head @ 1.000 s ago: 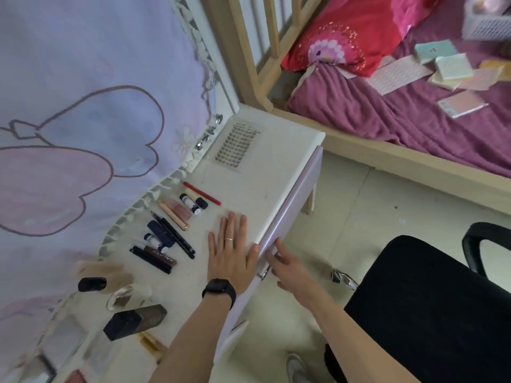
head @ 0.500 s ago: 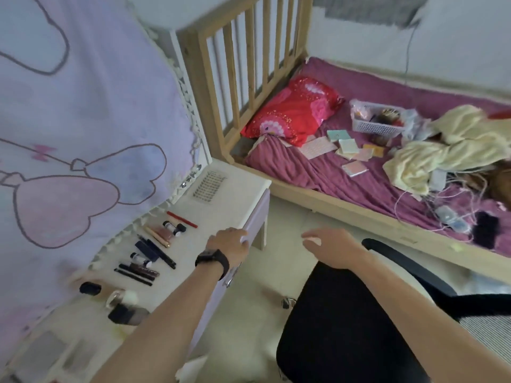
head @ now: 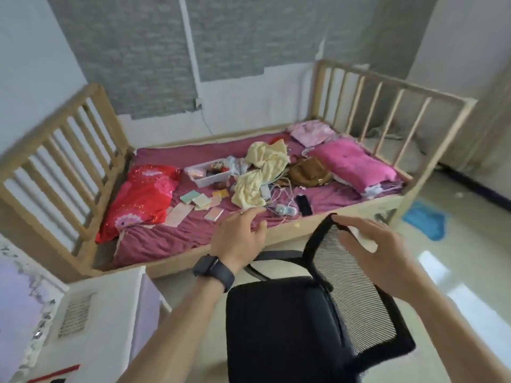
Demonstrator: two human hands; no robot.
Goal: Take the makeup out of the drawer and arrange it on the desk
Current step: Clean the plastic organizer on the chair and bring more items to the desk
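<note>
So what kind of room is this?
Probably a bedroom: there's a wooden slatted bed frame with a red flowered pillow on it, plus a white desk and a black mesh-backed office chair.

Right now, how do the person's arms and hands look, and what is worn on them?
The left arm and right arm are bare, no sleeves in view. The left wrist wears a dark rectangular watch on a dark band. The left hand has a thin pale ring on one finger. The right hand wears nothing visible.
</note>
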